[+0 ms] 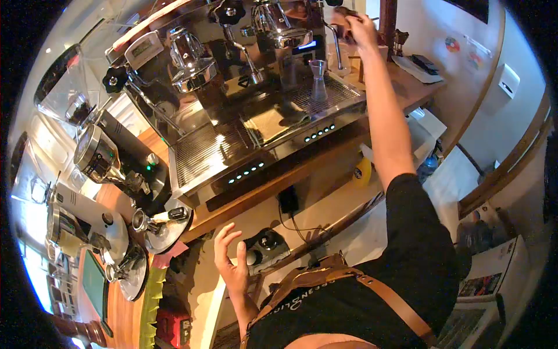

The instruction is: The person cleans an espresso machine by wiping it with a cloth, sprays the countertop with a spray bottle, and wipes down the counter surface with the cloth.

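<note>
My right hand (361, 32) reaches up past the right end of the espresso machine (232, 145), its fingers closed round something brown and blurred that I cannot make out. My left hand (232, 262) hangs below the front edge of the counter, fingers apart and curved, holding nothing. On the machine's drip tray stands a clear, narrow-waisted glass (318, 81), with a folded tan cloth (273, 121) to its left. A steam wand (335, 46) hangs just left of my right hand.
Two coffee grinders (113, 151) stand left of the machine. A portafilter (152, 222) lies on a round metal tray (168, 235) at the counter edge. Right of the machine, a dark device (427, 64) rests on the wooden counter. White boxes stand lower right.
</note>
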`<state>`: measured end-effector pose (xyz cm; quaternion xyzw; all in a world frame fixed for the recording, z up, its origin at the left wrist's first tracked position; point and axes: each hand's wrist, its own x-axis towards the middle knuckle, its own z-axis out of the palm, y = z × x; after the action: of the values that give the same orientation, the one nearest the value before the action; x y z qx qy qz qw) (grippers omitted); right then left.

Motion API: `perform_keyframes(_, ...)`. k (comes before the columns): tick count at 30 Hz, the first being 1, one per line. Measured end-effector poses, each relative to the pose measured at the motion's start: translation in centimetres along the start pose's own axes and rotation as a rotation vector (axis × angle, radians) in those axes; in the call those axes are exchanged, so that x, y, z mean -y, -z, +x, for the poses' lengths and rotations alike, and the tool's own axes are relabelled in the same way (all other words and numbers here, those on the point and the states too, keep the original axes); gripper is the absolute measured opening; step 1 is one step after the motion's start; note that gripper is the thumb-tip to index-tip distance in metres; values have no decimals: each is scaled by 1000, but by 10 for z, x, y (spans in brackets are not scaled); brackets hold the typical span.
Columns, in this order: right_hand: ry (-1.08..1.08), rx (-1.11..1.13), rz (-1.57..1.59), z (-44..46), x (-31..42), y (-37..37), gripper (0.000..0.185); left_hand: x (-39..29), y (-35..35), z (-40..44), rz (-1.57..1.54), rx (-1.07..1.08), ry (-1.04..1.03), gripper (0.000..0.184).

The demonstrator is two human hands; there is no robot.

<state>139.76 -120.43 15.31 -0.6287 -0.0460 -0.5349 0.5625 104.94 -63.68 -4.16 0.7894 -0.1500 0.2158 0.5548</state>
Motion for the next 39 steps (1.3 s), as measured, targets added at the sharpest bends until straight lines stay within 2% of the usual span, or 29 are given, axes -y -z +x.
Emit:
perform_keyframes(1, -152, 135, 98, 17, -18, -6, 17, -1, -5, 0, 3, -8, 0, 18)
perform_keyframes(2, 111, 152, 135, 23, -26, -29, 22, -2, -9, -1, 13, 2, -6, 18)
perform_keyframes(3, -93, 155, 31, 17, -6, -39, 26, -3, -12, -1, 26, 12, -9, 18)
perform_keyframes(5, 92, 193, -105, 32, -18, -46, 32, -10, -20, -3, 31, -11, 11, 18)
perform_keyframes(7, 179, 351, -485, 32, -15, -40, 34, -12, -28, -6, 27, -20, 41, 18)
perform_keyframes(8, 139, 334, -956, 24, -14, -45, 31, -8, -31, -6, 28, -23, 48, 19)
perform_keyframes(9, 121, 438, -935, 15, -15, -39, 31, -7, -35, -8, 32, -26, 57, 19)
perform_keyframes(11, 233, 217, -712, -32, 14, -30, 28, -10, -45, -9, 12, -23, 82, 20)
perform_keyframes(12, 233, 220, -712, -47, 30, -26, 28, -11, -48, -9, 11, -3, 68, 19)
perform_keyframes(14, 90, 252, -470, -73, 53, -18, 23, -13, -53, -9, 12, 25, 52, 19)
perform_keyframes(15, 92, 250, -467, -84, 57, -13, 23, -14, -54, -8, 13, 24, 49, 19)
perform_keyframes(17, 372, 216, -698, -101, 60, 0, 14, -15, -58, -8, 19, 28, 72, 19)
perform_keyframes(18, 375, 216, -697, -110, 60, 8, 14, -15, -59, -8, 17, 25, 71, 19)
perform_keyframes(20, 214, 368, -638, -126, 62, 22, 18, -12, -60, -8, 23, 37, 90, 19)
perform_keyframes(24, 165, 520, -808, -134, 63, 45, 19, -12, -65, -5, 9, 71, 77, 18)
perform_keyframes(27, 168, 487, -691, -129, 52, 63, 21, -14, -66, -1, 21, 108, 38, 18)
perform_keyframes(28, 17, 394, -658, -130, 65, 63, 21, -12, -68, -1, 29, 122, 24, 18)
perform_keyframes(29, 39, 401, -648, -125, 63, 61, 21, -10, -69, -1, 37, 130, 13, 19)
perform_keyframes(31, 254, 231, -288, -113, 60, 51, 23, -8, -70, 0, 49, 137, -4, 20)
perform_keyframes(35, 297, 173, -338, -90, 76, 37, 27, -9, -68, 1, 22, 134, -1, 20)
perform_keyframes(37, 384, -43, -261, -79, 101, 20, 26, -5, -67, 0, 26, 109, 1, 19)
perform_keyframes(39, 518, 5, -165, -92, 143, -13, 28, -2, -64, -1, 42, 81, 16, 19)
